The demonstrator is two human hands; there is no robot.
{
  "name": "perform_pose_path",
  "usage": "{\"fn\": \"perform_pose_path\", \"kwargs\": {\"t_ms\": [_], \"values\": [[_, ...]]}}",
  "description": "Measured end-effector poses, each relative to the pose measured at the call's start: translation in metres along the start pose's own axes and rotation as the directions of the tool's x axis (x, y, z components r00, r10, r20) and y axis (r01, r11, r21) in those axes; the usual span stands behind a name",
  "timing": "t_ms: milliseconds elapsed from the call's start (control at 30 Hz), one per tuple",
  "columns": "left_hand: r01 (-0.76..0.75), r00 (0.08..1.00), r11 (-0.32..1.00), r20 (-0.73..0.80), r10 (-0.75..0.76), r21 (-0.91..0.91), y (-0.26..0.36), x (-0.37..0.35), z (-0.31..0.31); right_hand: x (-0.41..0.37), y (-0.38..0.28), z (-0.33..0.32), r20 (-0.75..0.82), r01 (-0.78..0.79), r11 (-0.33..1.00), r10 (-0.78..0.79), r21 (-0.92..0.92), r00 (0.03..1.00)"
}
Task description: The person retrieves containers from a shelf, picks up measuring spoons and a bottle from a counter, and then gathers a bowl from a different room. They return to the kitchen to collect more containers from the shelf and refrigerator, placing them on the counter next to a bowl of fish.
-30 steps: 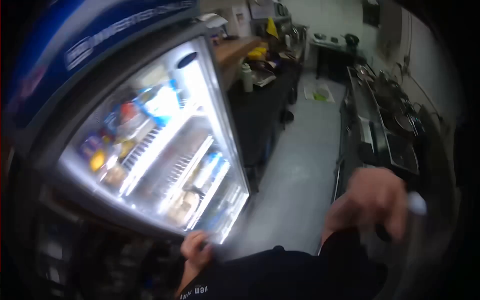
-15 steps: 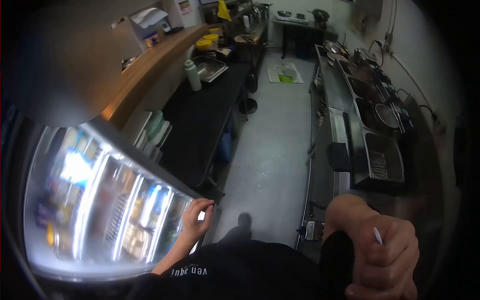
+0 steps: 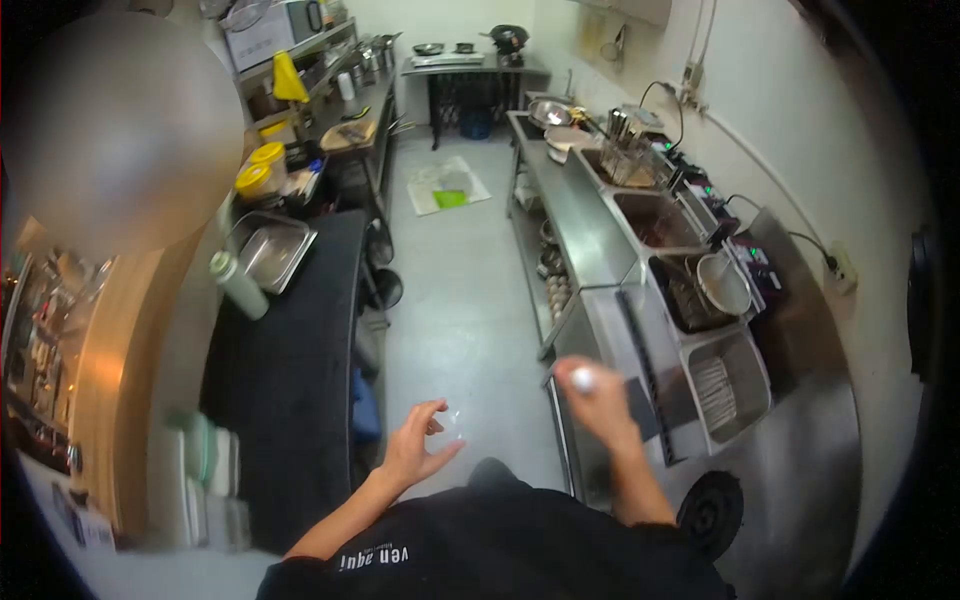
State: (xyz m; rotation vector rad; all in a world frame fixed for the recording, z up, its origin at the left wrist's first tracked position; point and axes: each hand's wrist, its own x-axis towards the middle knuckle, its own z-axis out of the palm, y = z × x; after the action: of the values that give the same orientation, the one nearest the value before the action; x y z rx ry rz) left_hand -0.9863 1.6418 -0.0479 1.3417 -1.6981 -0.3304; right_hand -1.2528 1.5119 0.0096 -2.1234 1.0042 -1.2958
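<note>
My left hand (image 3: 414, 445) is held out in front of me over the aisle floor, empty, its thumb and fingers spread apart. My right hand (image 3: 602, 405) is closed around a small white object (image 3: 582, 379); only its rounded white end shows, and I cannot tell what it is. This hand is beside the front edge of the steel counter (image 3: 600, 250) on the right and is slightly blurred.
A black worktop (image 3: 290, 400) runs along the left, with a pale green bottle (image 3: 238, 285) and a steel tray (image 3: 272, 250) on it. Fryer basins (image 3: 727, 385) line the right. A floor mat (image 3: 425, 190) lies ahead, and a black round burner (image 3: 711, 515) is at lower right.
My view has swung away from the lit display fridge, which is out of sight. My left hand has left the fridge's edge and opened; my right hand has moved forward and inward, still gripping the white object.
</note>
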Motion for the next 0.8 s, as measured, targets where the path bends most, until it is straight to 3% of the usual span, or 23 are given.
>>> {"fn": "perform_pose_path", "kwargs": {"t_ms": [67,133,233,367,433,467,500,533,600,667,733,800], "values": [[-0.028,0.999,0.995,0.018,0.030,-0.093,-0.029,0.047,0.017,-0.016,0.079,0.027,0.311,0.000,0.963,0.086,-0.268,0.946],[-0.074,0.986,0.985,0.134,0.096,-0.159,-0.060,0.094,0.034,-0.002,0.107,0.043,0.494,-0.043,0.940,0.217,-0.339,0.842],[-0.012,0.981,0.995,0.190,0.030,-0.099,-0.130,0.144,0.068,0.071,0.146,0.072,0.523,-0.165,0.939,0.308,-0.302,0.795],[0.161,0.942,0.985,0.289,-0.170,0.056,-0.237,0.223,0.063,0.214,0.208,0.121,0.471,0.040,0.938,0.135,-0.343,0.872],[0.122,0.862,0.948,0.442,-0.248,0.294,-0.334,0.237,0.054,0.304,0.231,0.144,0.589,0.082,0.940,0.139,-0.332,0.796],[0.242,0.676,0.869,0.567,-0.470,0.432,-0.366,0.249,0.040,0.346,0.247,0.158,0.584,0.095,0.936,0.130,-0.340,0.801],[0.232,0.447,0.781,0.650,-0.615,0.580,-0.404,0.261,0.028,0.383,0.262,0.174,0.593,0.098,0.933,0.137,-0.347,0.794],[0.280,0.185,0.635,0.609,-0.772,0.720,-0.408,0.289,0.011,0.414,0.270,0.189,0.605,0.093,0.932,0.150,-0.350,0.782],[0.350,0.331,0.574,0.475,-0.815,0.740,-0.459,0.300,0.001,0.481,0.288,0.220,0.639,0.139,0.950,0.076,-0.280,0.766],[0.471,0.675,0.721,0.320,-0.665,0.508,-0.496,0.313,-0.005,0.533,0.315,0.260,0.678,0.171,0.970,-0.008,-0.174,0.735],[0.554,0.784,0.786,0.145,-0.603,0.275,-0.516,0.356,-0.001,0.584,0.318,0.290,0.726,0.174,0.970,0.005,-0.171,0.687],[0.594,0.787,0.775,0.043,-0.615,0.216,-0.547,0.399,0.012,0.616,0.349,0.333,0.768,0.199,0.965,0.004,-0.171,0.641]]}}
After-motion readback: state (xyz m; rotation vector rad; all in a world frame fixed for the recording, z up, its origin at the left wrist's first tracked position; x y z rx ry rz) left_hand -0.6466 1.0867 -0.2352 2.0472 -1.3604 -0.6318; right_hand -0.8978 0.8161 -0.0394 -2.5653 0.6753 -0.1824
